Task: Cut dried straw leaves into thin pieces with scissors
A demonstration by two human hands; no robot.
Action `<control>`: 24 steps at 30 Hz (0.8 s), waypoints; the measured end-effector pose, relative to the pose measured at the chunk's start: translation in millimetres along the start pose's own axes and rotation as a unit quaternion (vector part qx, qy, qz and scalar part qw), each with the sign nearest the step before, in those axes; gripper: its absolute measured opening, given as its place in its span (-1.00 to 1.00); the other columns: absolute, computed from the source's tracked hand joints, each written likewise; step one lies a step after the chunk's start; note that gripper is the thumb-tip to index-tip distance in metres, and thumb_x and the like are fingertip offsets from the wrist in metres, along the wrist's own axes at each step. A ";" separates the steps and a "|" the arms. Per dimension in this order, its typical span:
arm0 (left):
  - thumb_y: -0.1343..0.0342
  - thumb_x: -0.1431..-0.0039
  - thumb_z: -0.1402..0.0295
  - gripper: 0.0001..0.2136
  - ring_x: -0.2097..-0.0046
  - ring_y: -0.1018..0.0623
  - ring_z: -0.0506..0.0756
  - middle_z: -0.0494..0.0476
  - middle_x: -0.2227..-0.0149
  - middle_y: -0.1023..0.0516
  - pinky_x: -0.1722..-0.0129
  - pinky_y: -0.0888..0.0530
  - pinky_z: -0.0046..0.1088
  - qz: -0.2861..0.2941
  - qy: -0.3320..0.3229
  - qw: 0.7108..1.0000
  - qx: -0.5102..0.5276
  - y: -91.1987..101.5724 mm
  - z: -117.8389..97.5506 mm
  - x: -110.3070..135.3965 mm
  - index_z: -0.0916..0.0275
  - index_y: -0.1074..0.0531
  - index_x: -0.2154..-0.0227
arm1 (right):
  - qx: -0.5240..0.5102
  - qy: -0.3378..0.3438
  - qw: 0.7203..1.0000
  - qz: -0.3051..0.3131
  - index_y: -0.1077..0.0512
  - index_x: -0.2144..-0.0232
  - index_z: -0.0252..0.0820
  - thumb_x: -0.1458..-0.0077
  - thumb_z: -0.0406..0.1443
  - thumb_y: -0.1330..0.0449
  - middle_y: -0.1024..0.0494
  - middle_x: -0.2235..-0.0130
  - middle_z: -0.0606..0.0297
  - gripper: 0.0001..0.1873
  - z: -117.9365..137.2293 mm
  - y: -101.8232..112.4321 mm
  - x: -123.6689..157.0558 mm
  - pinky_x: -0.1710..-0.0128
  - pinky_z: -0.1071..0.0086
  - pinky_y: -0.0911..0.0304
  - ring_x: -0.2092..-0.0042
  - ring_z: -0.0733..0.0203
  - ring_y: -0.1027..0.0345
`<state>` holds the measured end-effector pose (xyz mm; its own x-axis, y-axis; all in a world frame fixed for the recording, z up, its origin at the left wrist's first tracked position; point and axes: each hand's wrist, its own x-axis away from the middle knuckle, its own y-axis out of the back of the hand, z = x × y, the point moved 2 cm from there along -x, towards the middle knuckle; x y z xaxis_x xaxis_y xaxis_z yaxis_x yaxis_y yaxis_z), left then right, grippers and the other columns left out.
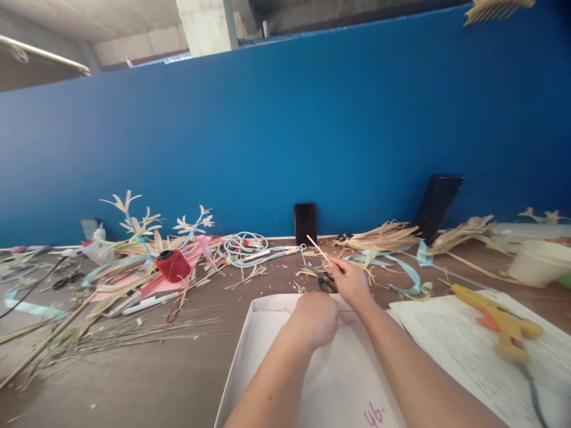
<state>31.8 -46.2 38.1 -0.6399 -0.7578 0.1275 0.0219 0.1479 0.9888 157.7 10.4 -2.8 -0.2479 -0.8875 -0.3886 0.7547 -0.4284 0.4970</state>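
My right hand (351,281) is pinched on a thin straw stick (319,248) that points up and to the left, just beyond the far edge of a white cardboard tray (250,351). My left hand (314,318) is curled into a fist over the tray's far part, close beside the right hand; what it holds, if anything, is hidden. Black scissors (325,280) lie on the table right under the stick.
A yellow glue gun (502,321) rests on printed paper (450,348) at right. A red thread spool (173,265), straw flowers (143,224), cords (243,246), ribbons and straw scraps litter the brown table. Two dark phones (305,223) lean on the blue partition. A white cup (537,261) stands far right.
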 end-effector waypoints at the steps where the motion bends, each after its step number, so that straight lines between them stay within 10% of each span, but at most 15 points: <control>1: 0.03 0.07 0.51 -0.77 0.31 -0.52 0.21 0.35 0.40 -0.54 0.31 -0.41 -0.35 0.004 0.000 1.000 -0.002 0.5 -1.4 0.1 0.35 -0.52 0.40 | -0.002 0.001 1.000 0.001 -0.51 0.17 -0.15 -0.04 -0.19 -0.02 -0.59 0.36 0.24 -0.62 -0.4 -0.2 0.0 0.26 0.33 -0.29 0.32 0.14 -0.44; 16: 0.01 0.15 0.46 -0.83 0.52 -0.45 0.03 0.08 0.56 -0.51 0.48 -0.34 -0.51 -0.041 0.078 0.963 0.256 -2.1 38.4 1.4 0.23 -0.50 0.53 | -0.040 -0.034 0.999 -0.015 -0.51 0.19 -0.21 -0.01 -0.17 -0.06 -0.56 0.43 0.24 -0.62 2.9 6.9 -2.4 0.34 0.32 -0.26 0.42 0.16 -0.37; 20: -0.02 0.08 0.43 -0.89 0.47 -0.47 0.01 0.09 0.51 -0.51 0.51 -0.35 -0.56 -0.147 0.134 0.895 0.400 -3.8 58.7 -3.7 0.28 -0.44 0.50 | -0.172 -0.058 0.983 -0.010 -0.47 0.15 -0.21 0.01 -0.10 -0.10 -0.50 0.47 0.29 -0.57 8.8 7.1 -0.6 0.55 0.41 -0.15 0.57 0.30 -0.20; 24: 0.00 -0.05 0.39 -0.93 0.43 -0.52 -0.01 0.17 0.37 -0.54 0.57 -0.38 -0.60 -0.153 0.159 0.761 0.610 -9.7 66.7 -11.5 0.30 -0.30 0.42 | -0.338 -0.086 0.935 0.060 -0.42 0.10 -0.16 0.06 -0.07 -0.18 -0.40 0.49 0.37 -0.52 19.8 3.3 4.3 0.66 0.50 0.04 0.61 0.41 -0.08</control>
<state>-12.4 3.4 21.9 -0.2499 -0.9620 0.1097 -0.9441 0.2672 0.1932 147.1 1.8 12.5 -0.1867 -0.9612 -0.2030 0.9806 -0.1697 -0.0983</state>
